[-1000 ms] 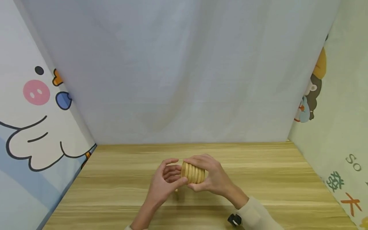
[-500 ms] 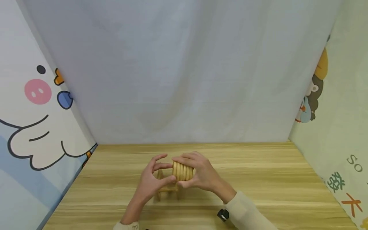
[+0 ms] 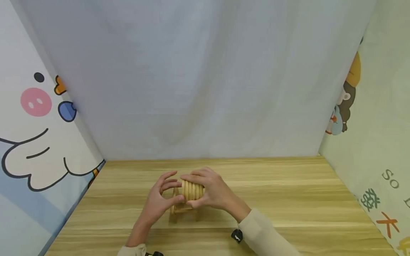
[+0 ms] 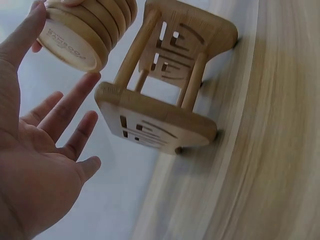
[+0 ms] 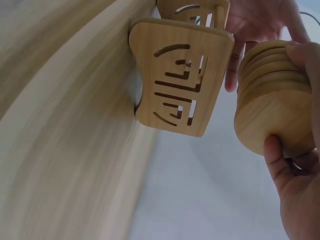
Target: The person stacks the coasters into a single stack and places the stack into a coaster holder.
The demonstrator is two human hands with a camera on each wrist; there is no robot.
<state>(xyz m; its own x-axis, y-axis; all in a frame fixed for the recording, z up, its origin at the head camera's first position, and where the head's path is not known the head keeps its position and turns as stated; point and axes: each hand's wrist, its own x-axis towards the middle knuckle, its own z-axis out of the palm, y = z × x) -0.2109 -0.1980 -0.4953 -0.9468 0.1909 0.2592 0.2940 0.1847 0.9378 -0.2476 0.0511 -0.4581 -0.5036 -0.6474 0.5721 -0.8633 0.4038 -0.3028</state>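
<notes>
You are bringing the stack of wooden coasters, clenched in your right hand, down over the coaster rack; your left hand is spread, seemingly barely touching. Keep lowering squarely between the rods.

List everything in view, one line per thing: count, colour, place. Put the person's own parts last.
stack of round wooden coasters: one stack, about six discs, light wood, held on edge above the rack.
wooden rack: one, light wood, two slotted end panels joined by rods, standing on the table under the stack.
table: one, pale wood grain, fills the lower part of the head view.
backdrop cloth: one, pale grey, behind the table.
cartoon panels: two, white and pale green with coloured figures, at the left and right sides.
right hand: one, cream sleeve, grips the stack.
left hand: one, fingers straight, at the stack's left end beside the rack.
</notes>
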